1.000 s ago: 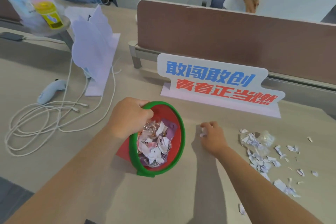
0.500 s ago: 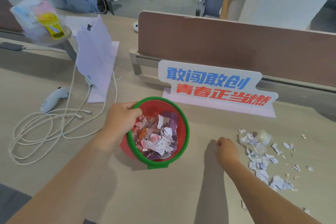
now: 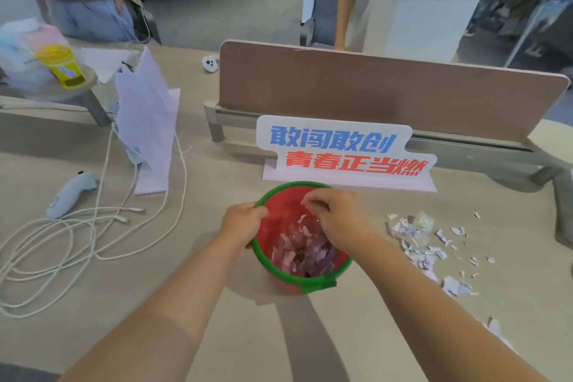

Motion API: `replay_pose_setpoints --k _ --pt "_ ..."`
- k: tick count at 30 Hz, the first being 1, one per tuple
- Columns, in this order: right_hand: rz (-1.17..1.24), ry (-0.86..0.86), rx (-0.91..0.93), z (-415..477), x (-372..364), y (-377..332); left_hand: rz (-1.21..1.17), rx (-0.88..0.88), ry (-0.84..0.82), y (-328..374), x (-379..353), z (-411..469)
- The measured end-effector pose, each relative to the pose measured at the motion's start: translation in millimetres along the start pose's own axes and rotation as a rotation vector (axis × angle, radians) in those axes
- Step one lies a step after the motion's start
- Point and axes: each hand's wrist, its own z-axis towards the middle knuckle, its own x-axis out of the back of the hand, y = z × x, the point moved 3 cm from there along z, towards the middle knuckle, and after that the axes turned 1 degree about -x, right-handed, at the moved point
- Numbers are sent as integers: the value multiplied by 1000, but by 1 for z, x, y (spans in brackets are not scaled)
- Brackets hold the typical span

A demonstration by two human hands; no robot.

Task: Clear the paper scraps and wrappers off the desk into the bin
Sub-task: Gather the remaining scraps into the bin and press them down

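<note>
A red bin with a green rim (image 3: pixel 298 281) stands on the desk in front of me, part full of torn paper scraps (image 3: pixel 294 253). My left hand (image 3: pixel 245 222) grips the rim on its left side. My right hand (image 3: pixel 338 215) hovers over the bin's mouth with fingers loosely apart, and a small white scrap (image 3: pixel 302 218) is just below them. More white paper scraps (image 3: pixel 417 245) and a crumpled clear wrapper (image 3: pixel 423 222) lie scattered on the desk to the right of the bin. One scrap (image 3: pixel 493 326) lies near my right forearm.
A printed sign (image 3: pixel 341 149) stands just behind the bin, before a brown desk divider (image 3: pixel 387 87). On the left lie coiled white cables (image 3: pixel 62 242), a grey controller (image 3: pixel 71 195), an upright paper bag (image 3: pixel 148 121) and a yellow bottle (image 3: pixel 60 67). People stand beyond the desk.
My right hand has left the desk beside the scrap pile and come over the bin. The bin, tilted earlier, now stands more upright and nearer the sign.
</note>
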Motion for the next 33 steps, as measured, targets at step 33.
replay_pose_setpoints --k 33 --pt "40 355 -813 -109 87 291 579 -464 -15 75 -132 -42"
